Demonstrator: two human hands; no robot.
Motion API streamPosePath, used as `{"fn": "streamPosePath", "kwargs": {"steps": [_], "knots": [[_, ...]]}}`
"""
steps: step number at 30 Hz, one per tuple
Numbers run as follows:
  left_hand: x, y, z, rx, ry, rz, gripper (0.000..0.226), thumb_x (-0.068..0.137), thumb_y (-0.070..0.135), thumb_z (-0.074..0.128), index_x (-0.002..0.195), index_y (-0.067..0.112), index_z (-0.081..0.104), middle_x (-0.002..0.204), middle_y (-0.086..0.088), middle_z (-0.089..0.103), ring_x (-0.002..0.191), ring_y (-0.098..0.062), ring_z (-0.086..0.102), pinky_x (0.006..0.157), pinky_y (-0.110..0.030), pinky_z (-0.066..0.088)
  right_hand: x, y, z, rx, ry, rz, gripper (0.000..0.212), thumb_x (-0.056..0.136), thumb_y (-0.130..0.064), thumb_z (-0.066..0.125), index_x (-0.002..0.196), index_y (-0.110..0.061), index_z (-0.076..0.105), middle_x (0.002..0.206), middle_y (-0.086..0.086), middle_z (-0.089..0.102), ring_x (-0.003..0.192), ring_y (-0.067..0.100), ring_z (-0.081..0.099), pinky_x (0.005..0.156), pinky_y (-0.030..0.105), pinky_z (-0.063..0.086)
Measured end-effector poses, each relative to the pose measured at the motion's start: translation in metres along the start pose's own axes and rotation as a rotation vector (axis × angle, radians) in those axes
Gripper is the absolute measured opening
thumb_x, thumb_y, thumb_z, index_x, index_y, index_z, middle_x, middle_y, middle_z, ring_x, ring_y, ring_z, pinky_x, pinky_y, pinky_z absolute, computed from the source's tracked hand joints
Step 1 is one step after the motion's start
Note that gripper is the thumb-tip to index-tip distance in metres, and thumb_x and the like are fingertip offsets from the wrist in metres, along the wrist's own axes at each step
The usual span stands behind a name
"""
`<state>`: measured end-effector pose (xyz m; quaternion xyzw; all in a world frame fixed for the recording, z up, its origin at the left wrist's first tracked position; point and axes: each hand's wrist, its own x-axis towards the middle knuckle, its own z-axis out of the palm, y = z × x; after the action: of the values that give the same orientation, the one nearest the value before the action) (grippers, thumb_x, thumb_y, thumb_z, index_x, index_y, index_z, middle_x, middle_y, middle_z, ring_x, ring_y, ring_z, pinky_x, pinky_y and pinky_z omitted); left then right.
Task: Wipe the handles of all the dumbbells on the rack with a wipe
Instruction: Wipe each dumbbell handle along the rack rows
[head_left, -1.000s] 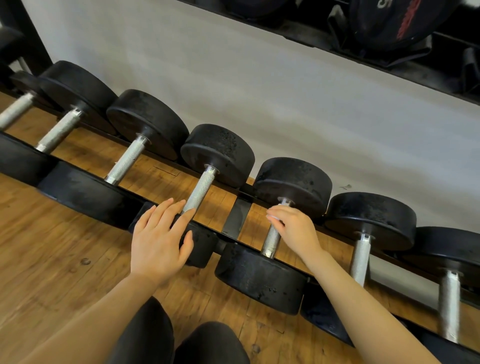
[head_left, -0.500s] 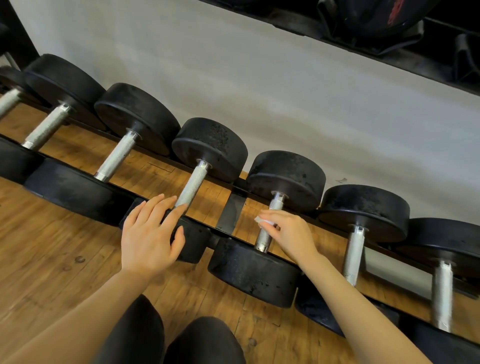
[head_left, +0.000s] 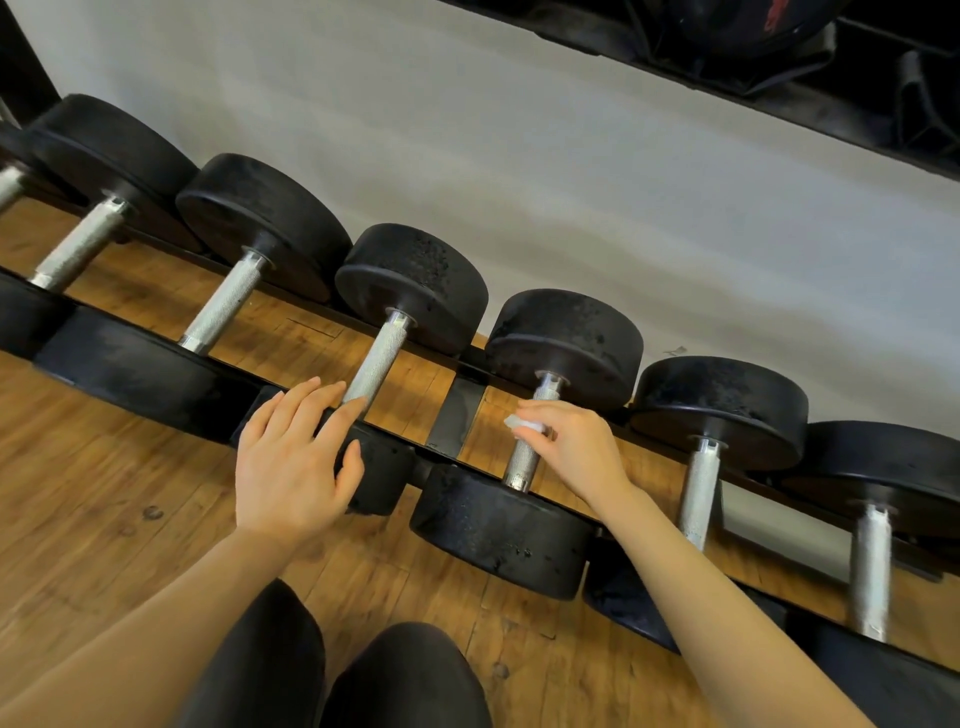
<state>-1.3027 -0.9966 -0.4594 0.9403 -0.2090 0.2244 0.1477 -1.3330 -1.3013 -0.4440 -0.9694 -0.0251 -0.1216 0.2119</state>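
Head view, looking down on a low rack (head_left: 457, 421) of dumbbells that runs from the upper left of the frame to the lower right, over a wooden floor (head_left: 93, 509) and in front of a pale wall (head_left: 519, 156). We count seven black-headed dumbbells in a row, each with a knurled silver handle pointing toward us.

At centre right, our right hand (head_left: 576, 447) curls its fingers over the handle of the fifth dumbbell (head_left: 524, 452) from the left and pinches a small white wipe (head_left: 527, 425) against the upper part of that handle; the wipe shows only as a crumpled edge at the fingertips. The bare lower stretch of the handle runs down to the near head (head_left: 498, 530), which sits at lower centre.

At centre left, our left hand (head_left: 296, 457) lies flat with straight fingers spread, palm down, on the near head of the fourth dumbbell (head_left: 379, 478); its fingertips reach the lower end of that dumbbell's handle (head_left: 376, 358). It holds nothing.

The two hands are well apart, with the black cross-bracket of the rack between them. The handles to the left (head_left: 223, 301) and to the right (head_left: 698, 493) stand untouched. Dark-clad knees (head_left: 332, 670) fill the lower centre, and a dark shelf (head_left: 779, 47) crosses the upper right.
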Motion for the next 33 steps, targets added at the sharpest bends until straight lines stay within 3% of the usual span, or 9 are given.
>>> {"fn": "streamPosePath", "kwargs": {"steps": [8,12,17,23,29,33], "knots": [[0.0,-0.001,0.0,0.002,-0.011,-0.001,0.048,0.092,0.035,0.039,0.125,0.013,0.066,0.13,-0.01,0.061,0.131,-0.029,0.048,0.109,-0.047,0.031,-0.006,0.002,-0.007,0.045,-0.031,-0.041,0.026,0.089,-0.031,0.065,0.113,-0.024,0.07,0.121,-0.008,0.065,0.111,0.002,0.057,0.097,0.028,0.048],[0.0,-0.001,-0.001,-0.009,0.0,0.004,0.047,0.092,0.034,0.04,0.124,0.013,0.066,0.13,-0.01,0.061,0.13,-0.03,0.049,0.109,-0.048,0.032,-0.008,0.004,-0.007,0.004,0.103,0.022,0.022,0.087,-0.029,0.067,0.107,-0.019,0.073,0.114,-0.007,0.057,0.095,0.003,0.055,0.08,0.014,0.046],[0.0,-0.002,0.0,-0.01,0.014,0.014,0.046,0.092,0.034,0.04,0.124,0.012,0.066,0.13,-0.01,0.061,0.13,-0.03,0.049,0.108,-0.048,0.032,-0.016,-0.008,0.0,-0.05,-0.052,-0.032,0.022,0.087,-0.033,0.066,0.104,-0.021,0.073,0.098,-0.013,0.047,0.087,0.001,0.049,0.07,0.01,0.042],[0.0,-0.001,-0.001,-0.007,0.033,0.017,0.047,0.091,0.034,0.04,0.123,0.012,0.067,0.128,-0.011,0.063,0.128,-0.031,0.051,0.108,-0.047,0.032,-0.013,-0.001,0.003,-0.039,0.178,0.105,0.023,0.087,-0.031,0.067,0.107,-0.021,0.074,0.099,-0.007,0.055,0.094,0.005,0.043,0.074,0.009,0.032],[0.0,-0.001,0.0,-0.006,0.026,0.005,0.046,0.092,0.034,0.04,0.123,0.013,0.067,0.128,-0.01,0.062,0.129,-0.03,0.05,0.109,-0.046,0.031,-0.022,0.005,-0.002,0.087,0.106,0.083,0.022,0.085,-0.025,0.069,0.106,-0.019,0.073,0.098,-0.008,0.058,0.092,0.007,0.054,0.081,0.024,0.048],[0.0,-0.001,0.0,0.001,0.019,0.013,0.045,0.091,0.033,0.042,0.124,0.014,0.066,0.129,-0.009,0.062,0.129,-0.029,0.049,0.108,-0.047,0.032,-0.011,0.005,-0.011,0.117,0.167,0.146,0.019,0.086,-0.02,0.069,0.105,-0.019,0.073,0.098,-0.01,0.056,0.088,0.001,0.054,0.079,0.012,0.041]]}}
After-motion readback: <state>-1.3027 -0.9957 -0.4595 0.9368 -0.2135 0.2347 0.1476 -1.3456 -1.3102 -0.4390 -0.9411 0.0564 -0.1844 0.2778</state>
